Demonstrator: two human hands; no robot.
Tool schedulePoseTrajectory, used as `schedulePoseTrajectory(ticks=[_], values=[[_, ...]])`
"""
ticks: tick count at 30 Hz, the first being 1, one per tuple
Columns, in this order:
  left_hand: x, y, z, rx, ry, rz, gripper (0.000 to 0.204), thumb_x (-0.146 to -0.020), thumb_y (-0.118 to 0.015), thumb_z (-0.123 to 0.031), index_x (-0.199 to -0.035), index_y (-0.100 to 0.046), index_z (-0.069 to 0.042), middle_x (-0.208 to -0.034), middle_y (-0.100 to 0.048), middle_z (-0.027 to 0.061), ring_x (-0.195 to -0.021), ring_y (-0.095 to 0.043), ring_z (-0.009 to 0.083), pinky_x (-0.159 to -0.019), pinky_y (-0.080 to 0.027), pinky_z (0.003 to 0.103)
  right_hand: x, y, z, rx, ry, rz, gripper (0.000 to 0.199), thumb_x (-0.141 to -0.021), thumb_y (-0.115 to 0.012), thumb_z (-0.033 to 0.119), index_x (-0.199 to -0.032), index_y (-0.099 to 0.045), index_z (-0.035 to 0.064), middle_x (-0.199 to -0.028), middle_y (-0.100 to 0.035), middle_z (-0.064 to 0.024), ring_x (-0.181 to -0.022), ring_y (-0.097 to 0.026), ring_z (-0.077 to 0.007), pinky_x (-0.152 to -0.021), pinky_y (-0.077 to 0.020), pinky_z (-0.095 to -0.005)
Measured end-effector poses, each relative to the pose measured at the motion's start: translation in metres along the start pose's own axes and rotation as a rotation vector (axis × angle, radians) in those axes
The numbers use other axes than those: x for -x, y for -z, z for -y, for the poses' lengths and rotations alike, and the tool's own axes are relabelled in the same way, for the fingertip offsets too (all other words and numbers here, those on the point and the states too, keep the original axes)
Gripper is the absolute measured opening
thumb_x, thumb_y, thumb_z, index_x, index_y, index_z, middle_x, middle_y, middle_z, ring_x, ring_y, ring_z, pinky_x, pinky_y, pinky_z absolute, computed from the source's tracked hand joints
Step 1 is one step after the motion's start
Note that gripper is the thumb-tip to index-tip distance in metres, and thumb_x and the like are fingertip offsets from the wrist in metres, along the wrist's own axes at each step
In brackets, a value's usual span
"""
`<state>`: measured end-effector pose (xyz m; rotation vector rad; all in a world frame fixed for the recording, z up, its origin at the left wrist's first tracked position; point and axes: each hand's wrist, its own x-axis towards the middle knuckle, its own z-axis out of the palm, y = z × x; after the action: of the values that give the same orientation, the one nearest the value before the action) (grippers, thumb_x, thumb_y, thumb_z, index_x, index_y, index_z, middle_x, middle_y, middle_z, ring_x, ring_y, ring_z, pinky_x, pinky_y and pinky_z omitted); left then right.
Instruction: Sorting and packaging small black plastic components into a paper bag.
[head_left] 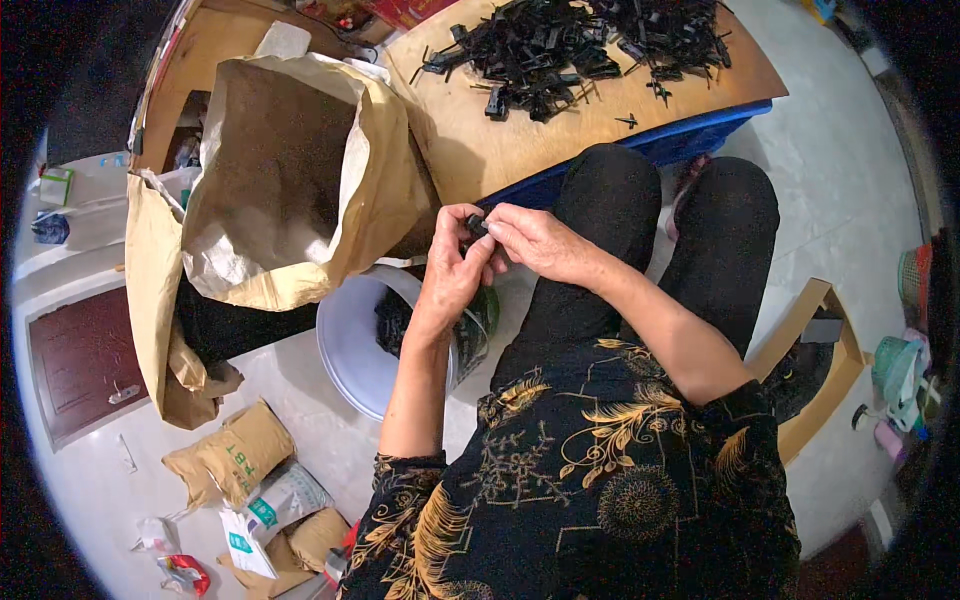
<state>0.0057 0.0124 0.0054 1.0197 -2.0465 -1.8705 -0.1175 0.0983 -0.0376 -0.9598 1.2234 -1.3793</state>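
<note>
My left hand [452, 262] and my right hand [540, 240] meet in front of my lap, beside the table's near edge. Between them is a small black plastic part [476, 226], partly hidden by the fingers. The left fingers curl round it, while the right thumb and forefinger pinch at its right side. On the wooden table [450, 130] ahead lies a heap of similar black plastic parts [545, 55], some with thin sticks projecting. One loose black piece [627, 121] rests apart, close to the table's front edge.
A large open paper sack [375, 190] stands at the left. Below my left forearm is a white bucket [345, 340] with black pieces inside. Packed brown bags [245, 450] lie on the floor at lower left. An open cardboard box [800, 430] stands at the right.
</note>
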Motion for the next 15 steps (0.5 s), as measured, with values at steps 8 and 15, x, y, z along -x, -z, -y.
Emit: schedulePoseTrajectory(ticks=[8, 15], values=[[-0.002, -0.004, 0.007, -0.264, -0.088, -0.125, 0.024, -0.083, -0.053, -0.004, -0.103, -0.040, -0.005, -0.081, -0.053, 0.0073, -0.059, -0.052, 0.0113, -0.049, -0.042, 0.022, -0.006, -0.007, -0.013, 0.176, 0.059, -0.093, 0.016, -0.091, -0.042, 0.015, -0.084, -0.046, 0.0013, -0.062, -0.045, -0.0039, -0.056, -0.044, -0.0114, -0.054, -0.0395, -0.0276], [0.003, 0.000, 0.007, -0.455, -0.293, -0.261, 0.024, -0.080, -0.055, -0.004, -0.101, -0.042, -0.003, -0.078, -0.052, 0.0108, -0.067, -0.053, 0.0180, -0.061, -0.044, 0.030, -0.012, -0.018, -0.018, 0.085, 0.084, -0.123, 0.017, -0.088, -0.045, 0.018, -0.091, -0.050, 0.0014, -0.072, -0.055, -0.0138, -0.067, -0.058, -0.0258, -0.060, -0.0449, -0.0358]])
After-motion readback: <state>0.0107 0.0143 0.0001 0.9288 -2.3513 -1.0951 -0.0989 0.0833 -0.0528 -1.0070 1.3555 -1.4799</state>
